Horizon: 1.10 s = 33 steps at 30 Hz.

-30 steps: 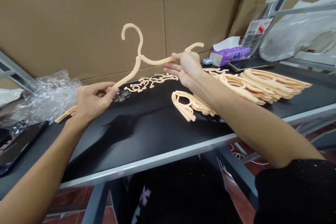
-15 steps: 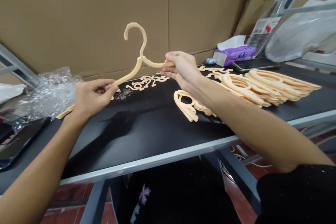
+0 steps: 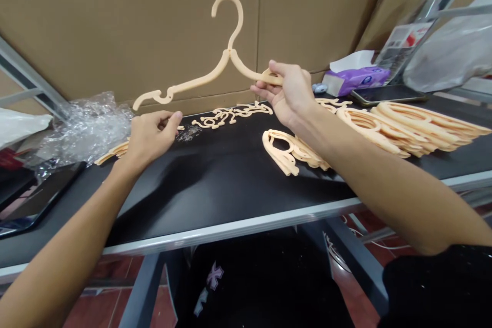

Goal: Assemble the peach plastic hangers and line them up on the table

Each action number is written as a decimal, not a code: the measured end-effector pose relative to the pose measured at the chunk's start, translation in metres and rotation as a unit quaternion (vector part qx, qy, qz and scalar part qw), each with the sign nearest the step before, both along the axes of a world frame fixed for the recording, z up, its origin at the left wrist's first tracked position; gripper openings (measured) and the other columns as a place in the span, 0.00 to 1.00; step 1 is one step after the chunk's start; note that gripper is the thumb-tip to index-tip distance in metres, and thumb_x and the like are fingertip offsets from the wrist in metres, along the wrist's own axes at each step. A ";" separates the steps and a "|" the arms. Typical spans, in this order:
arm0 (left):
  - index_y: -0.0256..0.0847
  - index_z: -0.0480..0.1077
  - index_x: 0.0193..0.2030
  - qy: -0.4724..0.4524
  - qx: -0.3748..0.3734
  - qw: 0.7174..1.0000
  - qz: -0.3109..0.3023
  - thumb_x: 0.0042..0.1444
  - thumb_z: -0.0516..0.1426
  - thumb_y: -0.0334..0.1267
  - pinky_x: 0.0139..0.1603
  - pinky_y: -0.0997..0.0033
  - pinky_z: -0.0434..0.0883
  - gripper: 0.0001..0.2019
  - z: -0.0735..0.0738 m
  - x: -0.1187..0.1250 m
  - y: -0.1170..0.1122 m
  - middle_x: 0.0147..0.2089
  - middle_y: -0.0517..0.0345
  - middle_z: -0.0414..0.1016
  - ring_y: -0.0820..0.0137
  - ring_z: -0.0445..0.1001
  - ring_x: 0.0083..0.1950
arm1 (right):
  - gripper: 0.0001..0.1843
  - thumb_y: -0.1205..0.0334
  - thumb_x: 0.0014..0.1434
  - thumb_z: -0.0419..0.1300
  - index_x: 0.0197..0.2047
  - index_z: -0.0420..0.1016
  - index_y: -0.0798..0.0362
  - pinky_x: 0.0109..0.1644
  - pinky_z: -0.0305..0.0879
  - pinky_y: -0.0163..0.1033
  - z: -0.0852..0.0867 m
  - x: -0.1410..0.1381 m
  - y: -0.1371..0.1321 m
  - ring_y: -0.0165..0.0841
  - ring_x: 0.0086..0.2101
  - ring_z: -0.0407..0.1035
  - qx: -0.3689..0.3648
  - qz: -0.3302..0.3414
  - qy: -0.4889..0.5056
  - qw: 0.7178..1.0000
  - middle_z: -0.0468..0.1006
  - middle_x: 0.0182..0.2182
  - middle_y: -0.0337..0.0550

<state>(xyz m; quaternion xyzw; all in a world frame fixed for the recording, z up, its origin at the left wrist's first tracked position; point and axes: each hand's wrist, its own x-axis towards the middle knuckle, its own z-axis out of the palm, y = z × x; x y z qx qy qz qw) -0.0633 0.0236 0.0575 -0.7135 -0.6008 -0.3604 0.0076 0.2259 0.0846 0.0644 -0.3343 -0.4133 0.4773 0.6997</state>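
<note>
A cream plastic folding clothes hanger [image 3: 205, 80] is held up in front of the cardboard, hook at the top and both arms spread. My right hand [image 3: 290, 89] is closed on its right arm, thumb above and fingers behind. The hanger's left arm, notched near its tip, is free in the air. Just below that tip is my left hand [image 3: 151, 136], fingers loosely curled and thumb apart, with nothing visible between them. Folded hangers [image 3: 280, 154] lie on the black tabletop [image 3: 215, 179] below my right hand.
A large stack of folded hangers [image 3: 426, 125] lies at right, near a purple tissue pack [image 3: 357, 79], a phone [image 3: 388, 94] and a plastic bottle [image 3: 403, 36]. Thin cream pieces [image 3: 230, 115] lie along the back. Crumpled clear plastic [image 3: 88, 125] and a dark tablet-like device [image 3: 42, 197] are at left.
My left hand has let go of the hanger's left arm. My right hand has lifted the hanger, which now sits higher and further right in view with its notched left tip exposed.
</note>
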 end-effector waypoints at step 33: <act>0.43 0.81 0.46 0.104 0.032 0.988 -0.109 0.52 0.58 0.38 0.56 0.58 0.78 0.16 -0.010 0.000 0.005 0.57 0.46 0.75 0.56 0.76 0.57 | 0.10 0.72 0.56 0.64 0.24 0.75 0.54 0.20 0.74 0.36 -0.011 -0.025 -0.039 0.31 0.20 0.70 -0.061 0.176 -0.367 0.911 0.75 0.21 0.45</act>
